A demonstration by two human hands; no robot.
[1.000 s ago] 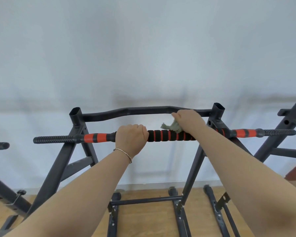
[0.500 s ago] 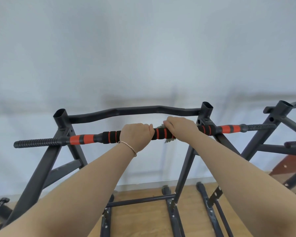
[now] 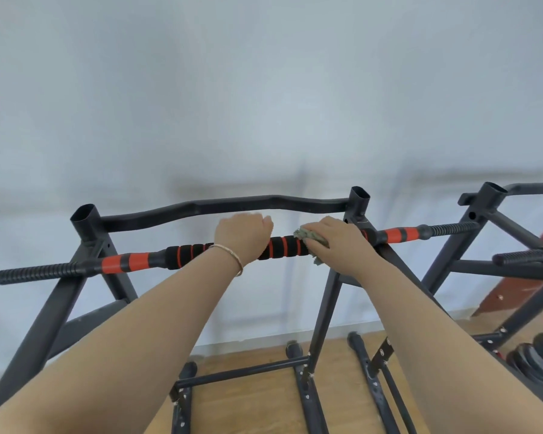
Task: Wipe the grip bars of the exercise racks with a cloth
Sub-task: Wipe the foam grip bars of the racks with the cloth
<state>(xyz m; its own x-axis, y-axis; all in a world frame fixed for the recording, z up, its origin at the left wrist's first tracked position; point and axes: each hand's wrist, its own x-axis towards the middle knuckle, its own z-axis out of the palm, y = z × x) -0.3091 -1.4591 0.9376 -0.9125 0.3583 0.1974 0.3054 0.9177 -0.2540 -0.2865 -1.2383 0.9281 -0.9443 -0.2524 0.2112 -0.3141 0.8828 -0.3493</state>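
Left hand (image 3: 243, 236): fingers curled over the grip bar (image 3: 287, 245), gripping it near its middle; a thin bracelet (image 3: 231, 255) is on the wrist.
Right hand (image 3: 337, 241): just beside the left one, fingers bent over the cloth (image 3: 311, 234), pressing it on the bar.
Cloth: grey-green, crumpled, wrapped on the bar, one corner hanging below.
Grip bar: black foam with orange rings, horizontal across the rack (image 3: 54, 308).
Behind: curved black bar (image 3: 220, 207), then the pale wall (image 3: 264, 104).

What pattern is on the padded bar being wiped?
Black foam grip bar with orange-red rings; head view.
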